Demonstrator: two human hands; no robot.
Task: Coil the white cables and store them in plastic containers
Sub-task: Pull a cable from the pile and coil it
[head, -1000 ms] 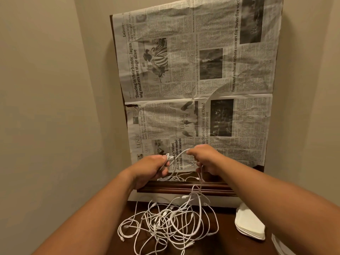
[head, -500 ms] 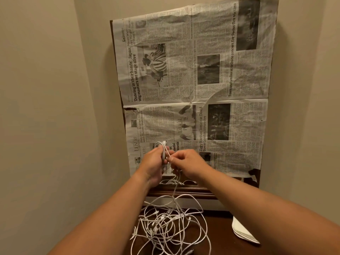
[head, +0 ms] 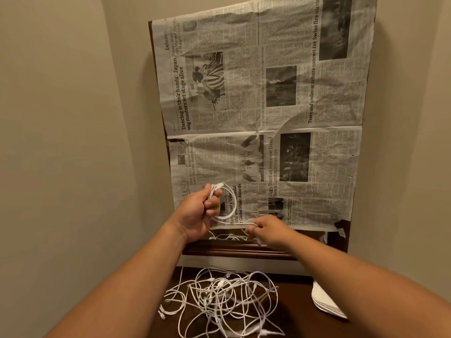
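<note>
Coiling step under way. Left hand [head: 199, 212] grips the gathered loop of one white cable [head: 228, 208]; right hand [head: 269, 231], just beside and lower, pinches its trailing end. Tangled cables [head: 219, 301] lie below both hands. Next, probably: feed another loop leftward.

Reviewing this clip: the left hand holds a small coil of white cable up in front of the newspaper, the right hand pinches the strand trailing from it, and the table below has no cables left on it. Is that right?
Not quite. The head view shows a tangled pile of white cables on the table. The rest holds: the left hand holds a small coil before the newspaper, and the right hand pinches its trailing strand.
</note>
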